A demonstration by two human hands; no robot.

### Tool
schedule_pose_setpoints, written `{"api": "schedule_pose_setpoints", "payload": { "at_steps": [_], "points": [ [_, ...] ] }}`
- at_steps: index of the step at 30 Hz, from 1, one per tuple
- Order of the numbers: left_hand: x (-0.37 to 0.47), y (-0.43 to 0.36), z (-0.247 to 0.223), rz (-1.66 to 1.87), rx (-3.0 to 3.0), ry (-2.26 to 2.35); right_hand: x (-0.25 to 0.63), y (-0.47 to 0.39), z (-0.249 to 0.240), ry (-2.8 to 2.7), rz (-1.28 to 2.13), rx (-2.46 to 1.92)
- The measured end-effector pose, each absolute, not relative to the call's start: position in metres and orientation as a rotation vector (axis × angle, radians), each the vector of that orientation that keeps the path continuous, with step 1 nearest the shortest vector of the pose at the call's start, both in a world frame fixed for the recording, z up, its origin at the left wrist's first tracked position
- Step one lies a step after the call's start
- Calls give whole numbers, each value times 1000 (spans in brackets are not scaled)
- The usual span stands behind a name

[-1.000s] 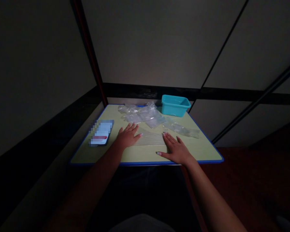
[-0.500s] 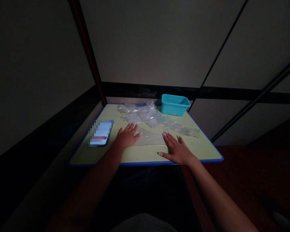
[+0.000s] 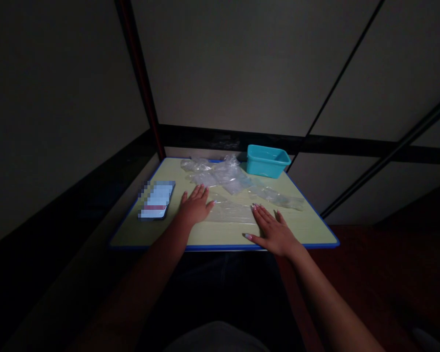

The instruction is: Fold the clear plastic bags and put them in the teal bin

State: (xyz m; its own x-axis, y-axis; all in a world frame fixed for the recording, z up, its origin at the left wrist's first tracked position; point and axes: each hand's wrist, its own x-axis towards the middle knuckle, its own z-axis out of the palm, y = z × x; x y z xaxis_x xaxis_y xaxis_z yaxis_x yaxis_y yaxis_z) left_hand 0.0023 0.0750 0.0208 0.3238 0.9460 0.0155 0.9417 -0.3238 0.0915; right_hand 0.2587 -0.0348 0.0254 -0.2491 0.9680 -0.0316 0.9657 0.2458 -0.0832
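Plastic film [image 3: 232, 212] lies between the left hand [image 3: 196, 207] and right hand [image 3: 275, 231], both unclenched, palms down, so smoothing seems in hand, calling for even, gentle pressure

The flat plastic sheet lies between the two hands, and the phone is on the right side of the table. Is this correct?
Not quite: the head view shows the phone on the left side of the table. The flat plastic sheet does lie between the left hand and right hand.
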Motion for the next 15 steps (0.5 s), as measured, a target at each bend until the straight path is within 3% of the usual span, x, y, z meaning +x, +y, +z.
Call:
{"api": "schedule_pose_setpoints", "payload": {
  "at_steps": [6,15],
  "points": [
    [32,48,43,342,2823,1428,260,-34,20,-2445,93,-1897],
    [112,3,44,282,2751,898,265,-32,13,-2481,26,-1924]
  ]
}}
